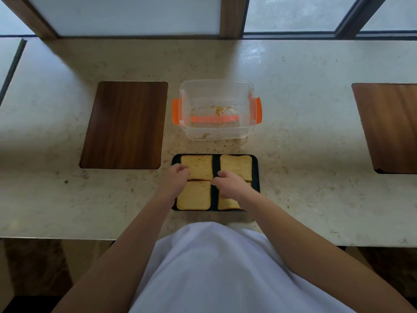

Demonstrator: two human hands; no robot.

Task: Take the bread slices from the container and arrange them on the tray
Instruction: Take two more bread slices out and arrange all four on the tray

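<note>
While both bare forearms reach in from six o'clock, the pale speckled stone counter (293,136) fills most of the view, running beneath a row of frosted windows (126,14) at twelve o'clock. On it, at nine o'clock from the centre, lies a dark wooden board (124,125), and a lighter wooden board (390,127) sits at three o'clock, cut by the frame edge. A white garment (214,267) on the person covers the lower middle.

Near the centre stands a clear plastic container (249,129) with orange side latches; only crumbs and an orange strip show through it, with no slice inside. Just beside it, at six o'clock from it, rests the black tray (255,170), apart from the container. Four bread slices lie flat on the tray in two rows: the far-left slice (198,166), the far-right slice (237,166), the near-left slice (194,195) and the near-right slice (228,204), which the right forearm partly hides. The two left slices touch edge to edge, and a dark gap of tray separates the left pair from the right pair.

The left hand (176,179) hovers at the tray's nine o'clock edge, fingers curled loosely and gripping nothing visible. The right hand (230,184) rests over the near-right slice, fingers bent downward toward it; whether it pinches the bread cannot be told.
</note>
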